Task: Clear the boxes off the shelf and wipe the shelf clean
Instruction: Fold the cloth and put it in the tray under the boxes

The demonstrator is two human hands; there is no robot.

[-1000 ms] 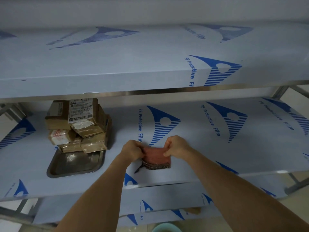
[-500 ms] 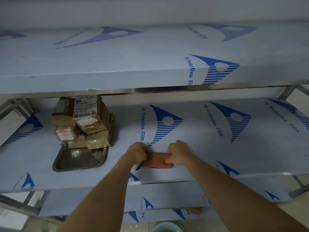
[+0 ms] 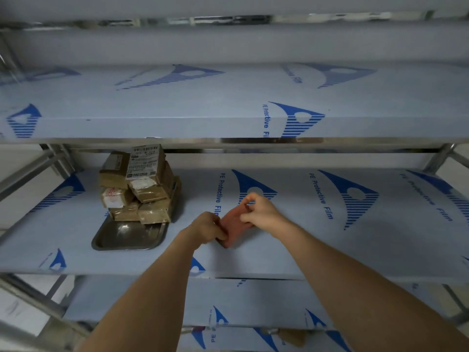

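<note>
We pinch the folded red cloth [image 3: 236, 226] with both hands, left hand [image 3: 208, 227] and right hand [image 3: 259, 211], just above the shelf [image 3: 355, 250]. The boxes [image 3: 140, 185] sit stacked on a tray [image 3: 127, 237] nearby; a careless sweep leftward could topple them.

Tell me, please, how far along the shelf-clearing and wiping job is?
Nothing looks finished. The boxes are stacked on the metal tray on the shelf. In hand: the left hand and right hand both grip the reddish cloth, apparently folding it. Left: removing the boxes and wiping the shelf.
</note>
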